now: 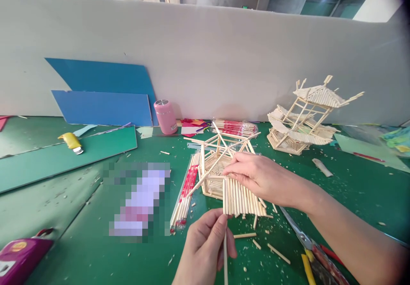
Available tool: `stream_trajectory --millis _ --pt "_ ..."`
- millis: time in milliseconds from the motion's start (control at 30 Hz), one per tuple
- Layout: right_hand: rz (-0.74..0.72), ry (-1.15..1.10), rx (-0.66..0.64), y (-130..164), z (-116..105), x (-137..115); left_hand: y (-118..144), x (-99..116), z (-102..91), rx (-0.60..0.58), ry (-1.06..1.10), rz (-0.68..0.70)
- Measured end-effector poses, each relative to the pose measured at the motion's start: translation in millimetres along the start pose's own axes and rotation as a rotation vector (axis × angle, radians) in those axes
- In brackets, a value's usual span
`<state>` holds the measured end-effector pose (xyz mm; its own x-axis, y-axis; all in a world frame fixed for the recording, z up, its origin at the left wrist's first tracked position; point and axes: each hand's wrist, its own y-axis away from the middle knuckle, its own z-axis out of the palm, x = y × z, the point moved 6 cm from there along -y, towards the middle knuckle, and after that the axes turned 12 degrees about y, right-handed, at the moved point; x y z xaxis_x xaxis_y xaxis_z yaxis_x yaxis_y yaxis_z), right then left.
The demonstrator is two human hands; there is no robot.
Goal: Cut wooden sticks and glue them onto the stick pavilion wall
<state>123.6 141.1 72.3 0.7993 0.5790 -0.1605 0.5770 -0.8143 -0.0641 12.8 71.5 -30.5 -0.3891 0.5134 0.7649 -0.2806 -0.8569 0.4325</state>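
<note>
My left hand (208,242) is closed in a pinch on a thin wooden stick (225,251), whose lower end sticks out toward me. Its upper part lies along the left edge of a slanted panel of side-by-side sticks (245,197). That panel hangs from a small pavilion-like stick model (211,159) on the table. My right hand (256,172) reaches in from the right, its fingertips pressed together at the panel's top edge by the model's frame. Whether those fingertips grip the stick or only press on the frame is hard to see.
Bundled sticks (187,187) lie left of the model; scissors (304,238) and cut pieces lie right. A taller stick pavilion (304,118) and a pink flask (165,117) stand behind. A yellow-handled tool (72,142), a green board (105,148) and a purple object (25,255) are at left.
</note>
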Motion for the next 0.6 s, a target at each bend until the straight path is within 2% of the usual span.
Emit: stream_trajectory --millis 600 --pt "0.011 0.01 0.011 -0.6 -0.2 -2.2 0.0 3.8 3.7 -0.01 -0.023 -0.015"
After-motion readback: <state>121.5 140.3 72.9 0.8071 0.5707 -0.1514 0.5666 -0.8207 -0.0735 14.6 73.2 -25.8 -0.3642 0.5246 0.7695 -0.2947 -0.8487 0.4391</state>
